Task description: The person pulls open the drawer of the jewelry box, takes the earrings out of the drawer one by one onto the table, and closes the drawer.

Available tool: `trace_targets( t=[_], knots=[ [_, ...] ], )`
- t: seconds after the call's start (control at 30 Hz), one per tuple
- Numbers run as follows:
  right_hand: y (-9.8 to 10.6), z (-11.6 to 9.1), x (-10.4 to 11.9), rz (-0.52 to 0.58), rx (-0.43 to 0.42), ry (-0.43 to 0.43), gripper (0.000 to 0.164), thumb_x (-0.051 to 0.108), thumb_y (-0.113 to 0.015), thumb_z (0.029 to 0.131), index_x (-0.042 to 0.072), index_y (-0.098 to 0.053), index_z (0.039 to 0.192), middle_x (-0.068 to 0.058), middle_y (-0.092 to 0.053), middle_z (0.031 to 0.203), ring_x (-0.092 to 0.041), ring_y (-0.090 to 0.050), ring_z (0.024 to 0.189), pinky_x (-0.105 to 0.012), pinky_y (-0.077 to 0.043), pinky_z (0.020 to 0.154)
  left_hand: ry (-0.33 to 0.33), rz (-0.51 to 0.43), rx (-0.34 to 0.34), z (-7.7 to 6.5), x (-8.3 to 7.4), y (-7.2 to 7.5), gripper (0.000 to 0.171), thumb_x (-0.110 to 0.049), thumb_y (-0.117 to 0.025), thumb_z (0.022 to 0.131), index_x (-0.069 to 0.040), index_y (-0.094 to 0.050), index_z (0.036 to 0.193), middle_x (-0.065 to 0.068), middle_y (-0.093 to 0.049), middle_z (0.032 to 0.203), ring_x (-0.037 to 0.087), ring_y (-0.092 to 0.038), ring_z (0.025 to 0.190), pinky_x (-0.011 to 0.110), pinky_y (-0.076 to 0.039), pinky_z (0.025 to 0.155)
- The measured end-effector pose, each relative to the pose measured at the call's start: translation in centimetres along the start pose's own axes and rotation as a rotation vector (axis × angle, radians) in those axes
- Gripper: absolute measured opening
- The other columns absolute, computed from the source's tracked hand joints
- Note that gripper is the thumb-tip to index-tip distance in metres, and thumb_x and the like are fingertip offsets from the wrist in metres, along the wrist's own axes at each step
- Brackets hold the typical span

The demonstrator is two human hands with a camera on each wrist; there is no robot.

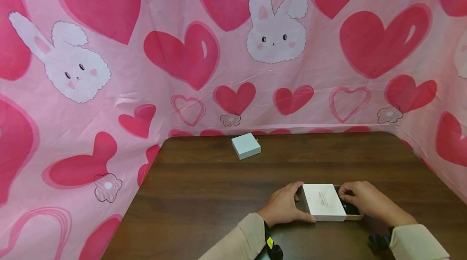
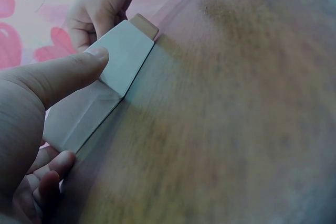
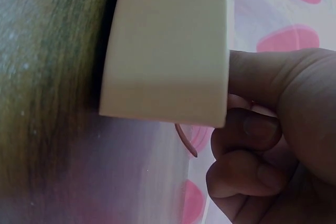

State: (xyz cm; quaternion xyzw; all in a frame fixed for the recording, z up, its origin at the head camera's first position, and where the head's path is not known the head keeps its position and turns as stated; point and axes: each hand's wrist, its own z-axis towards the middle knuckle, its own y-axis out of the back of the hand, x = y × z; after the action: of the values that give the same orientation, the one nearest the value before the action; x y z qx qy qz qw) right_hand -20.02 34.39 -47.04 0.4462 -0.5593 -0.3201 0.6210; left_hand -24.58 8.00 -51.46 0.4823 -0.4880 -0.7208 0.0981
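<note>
Left hand (image 1: 282, 207) grips the white sleeve (image 1: 324, 202) at its left edge, thumb along the near side, fingers curled. Right hand (image 1: 366, 202) pinches the brown tray (image 1: 353, 215) jutting from the sleeve's right end. Both forearms rest low on the table (image 1: 204, 195). Beyond the sleeve, well apart, sits a pale box (image 1: 246, 146).

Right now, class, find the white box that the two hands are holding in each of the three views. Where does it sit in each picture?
Head view: the white box lies low and right of centre on the brown table, between the left hand and the right hand.
Left wrist view: upper left, under the thumb.
Right wrist view: top centre, beside the curled fingers.
Shared landmark: the brown table.
</note>
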Motion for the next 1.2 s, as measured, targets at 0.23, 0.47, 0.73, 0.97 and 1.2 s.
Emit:
trace_targets(
  t=[0.23,0.47,0.73,0.97,1.2],
  knots=[
    [0.06,0.10,-0.08,0.008,0.013,-0.011,0.011,0.006,-0.071,0.086,0.015,-0.066,0.086,0.004,-0.057,0.079,-0.015,-0.051,0.073,-0.036,-0.044,0.066,0.000,-0.003,0.000,0.06,0.08,-0.02,0.097,-0.064,-0.083,0.061,-0.028,-0.043,0.142,-0.018,-0.051,0.099,-0.004,-0.048,0.085,0.025,-0.040,0.073],
    [0.18,0.02,-0.06,0.017,0.019,-0.013,0.011,0.007,-0.071,0.087,0.015,-0.065,0.086,0.005,-0.056,0.079,-0.014,-0.050,0.072,-0.034,-0.044,0.064,0.006,-0.020,0.007,0.04,0.01,0.07,0.097,-0.064,-0.083,0.061,-0.028,-0.042,0.142,-0.018,-0.050,0.099,-0.003,-0.048,0.085,0.025,-0.041,0.072],
    [0.21,-0.09,-0.06,0.018,0.012,-0.009,0.012,0.006,-0.070,0.087,0.016,-0.065,0.085,0.005,-0.057,0.079,-0.014,-0.050,0.072,-0.033,-0.044,0.064,0.016,-0.037,0.025,0.02,0.03,0.00,0.098,-0.065,-0.082,0.062,-0.029,-0.042,0.143,-0.017,-0.049,0.097,-0.002,-0.047,0.084,0.025,-0.040,0.072],
    [0.21,-0.25,-0.11,0.027,0.005,-0.005,0.012,0.006,-0.070,0.087,0.017,-0.064,0.085,0.006,-0.057,0.079,-0.011,-0.050,0.070,-0.030,-0.043,0.062,0.002,-0.035,0.026,0.05,0.11,-0.06,0.098,-0.065,-0.082,0.063,-0.029,-0.041,0.144,-0.018,-0.049,0.097,-0.002,-0.047,0.084,0.025,-0.040,0.071],
    [0.33,-0.36,-0.04,0.059,0.016,-0.023,0.011,0.006,-0.069,0.088,0.016,-0.065,0.086,0.006,-0.057,0.079,-0.011,-0.051,0.065,-0.029,-0.043,0.060,0.013,-0.044,0.021,0.07,0.12,-0.09,0.098,-0.064,-0.083,0.062,-0.030,-0.041,0.144,-0.018,-0.050,0.097,-0.003,-0.048,0.083,0.025,-0.041,0.071]
  ],
)
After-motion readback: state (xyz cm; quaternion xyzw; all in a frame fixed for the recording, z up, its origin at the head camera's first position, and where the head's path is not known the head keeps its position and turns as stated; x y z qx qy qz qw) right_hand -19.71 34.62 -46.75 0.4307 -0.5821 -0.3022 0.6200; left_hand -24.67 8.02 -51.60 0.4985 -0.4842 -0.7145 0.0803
